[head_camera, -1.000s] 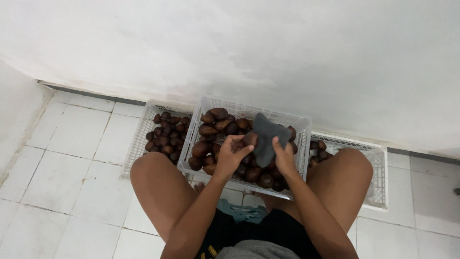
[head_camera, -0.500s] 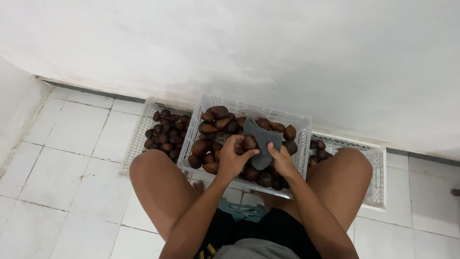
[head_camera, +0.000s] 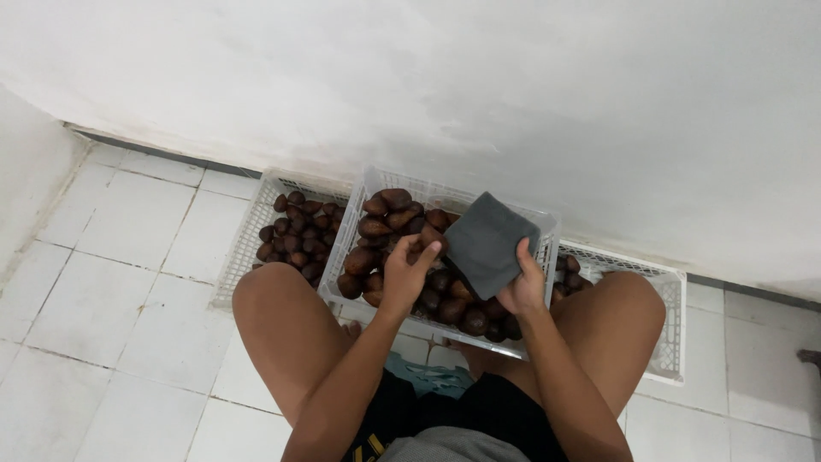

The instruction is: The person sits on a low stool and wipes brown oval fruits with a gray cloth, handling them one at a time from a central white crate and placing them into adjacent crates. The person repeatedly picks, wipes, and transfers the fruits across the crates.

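Cloth (head_camera: 487,243) now spreads flatter in right hand (head_camera: 523,287) than before.

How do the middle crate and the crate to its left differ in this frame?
The middle crate rests raised between the person's knees; the left crate lies flat on the floor tiles. The middle crate is filled with brown fruit across its width; the left crate holds a smaller pile at one end. Both are white plastic lattice crates.
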